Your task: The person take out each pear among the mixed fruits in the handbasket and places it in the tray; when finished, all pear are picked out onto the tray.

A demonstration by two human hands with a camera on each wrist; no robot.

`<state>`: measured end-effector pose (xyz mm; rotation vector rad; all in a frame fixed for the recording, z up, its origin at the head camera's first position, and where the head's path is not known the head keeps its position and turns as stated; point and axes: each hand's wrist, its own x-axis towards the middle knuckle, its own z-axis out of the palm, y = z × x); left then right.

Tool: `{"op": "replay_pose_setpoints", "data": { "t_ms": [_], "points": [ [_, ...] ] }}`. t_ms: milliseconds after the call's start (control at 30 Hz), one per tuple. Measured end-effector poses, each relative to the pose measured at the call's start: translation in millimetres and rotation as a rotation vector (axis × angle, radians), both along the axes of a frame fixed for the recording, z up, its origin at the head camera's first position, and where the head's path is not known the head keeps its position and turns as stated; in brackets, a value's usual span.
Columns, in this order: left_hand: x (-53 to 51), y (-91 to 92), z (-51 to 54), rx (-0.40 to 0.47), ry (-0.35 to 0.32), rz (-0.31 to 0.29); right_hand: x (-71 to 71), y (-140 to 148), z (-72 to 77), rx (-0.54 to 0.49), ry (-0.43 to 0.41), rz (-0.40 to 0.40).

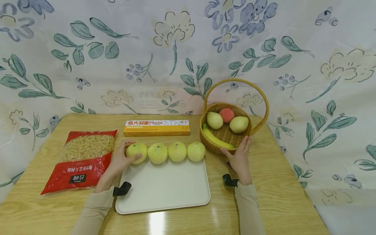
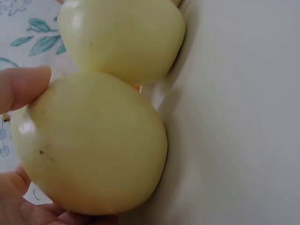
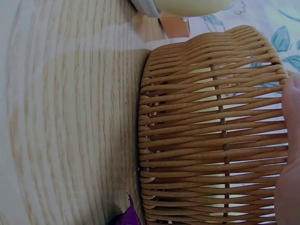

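My left hand (image 1: 119, 160) grips the leftmost of several round yellow-green fruits (image 1: 138, 156) lined up along the far edge of a white tray (image 1: 164, 187). In the left wrist view, thumb and fingers lie round that fruit (image 2: 93, 145), which touches its neighbour (image 2: 126, 37). My right hand (image 1: 241, 161) touches the near rim of a wicker basket (image 1: 212, 146), thumb and fingers spread. The basket holds a banana (image 1: 215, 139), a red fruit (image 1: 227, 115) and two pale green fruits (image 1: 239, 124). The right wrist view has the woven side (image 3: 211, 136) beside part of that hand (image 3: 290, 140).
A red bag of pasta (image 1: 85, 160) lies left of the tray. Behind the fruit row is a yellow pasta box (image 1: 157, 130). The basket's tall handle (image 1: 238, 80) arches upward before a floral cloth (image 1: 176, 65). Something purple (image 3: 127, 216) sits beside the basket's base.
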<state>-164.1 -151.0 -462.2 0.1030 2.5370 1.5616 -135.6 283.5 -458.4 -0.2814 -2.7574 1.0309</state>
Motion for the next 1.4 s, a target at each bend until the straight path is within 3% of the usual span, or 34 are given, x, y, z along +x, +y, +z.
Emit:
{"op": "replay_pose_setpoints", "data": {
  "t_ms": [233, 467, 633, 800, 1000, 1067, 1233, 1400],
  "points": [
    [1.7, 6.7, 8.5, 0.029, -0.009, 0.01, 0.1, 0.8, -2.8, -0.012, -0.003, -0.001],
    [8.1, 21.4, 28.4, -0.081, 0.112, 0.009, -1.0, 0.5, -1.1, -0.022, 0.03, 0.008],
    [9.9, 38.0, 47.3, -0.066, 0.178, 0.025, -2.1, 1.9, 0.8, -0.037, 0.021, 0.007],
    [2.7, 64.4, 69.4, 0.02, 0.218, 0.016, -2.6, 2.9, 1.1, -0.037, 0.008, 0.003],
    [-7.4, 94.3, 81.4, -0.032, 0.314, 0.086, -1.4, 2.8, 0.7, -0.049, 0.001, -0.003],
    [-8.7, 100.3, 86.1, -0.026, 0.305, 0.101, -1.2, 1.4, -1.6, -0.049, 0.006, -0.003],
    [-20.9, 126.9, 102.6, 0.04, 0.262, 0.014, -1.2, 2.4, -3.7, -0.039, 0.024, -0.002],
    [-41.3, 170.2, 110.8, 0.142, 0.192, -0.113, -1.3, 0.7, -3.4, -0.046, 0.015, 0.004]
  ]
}}
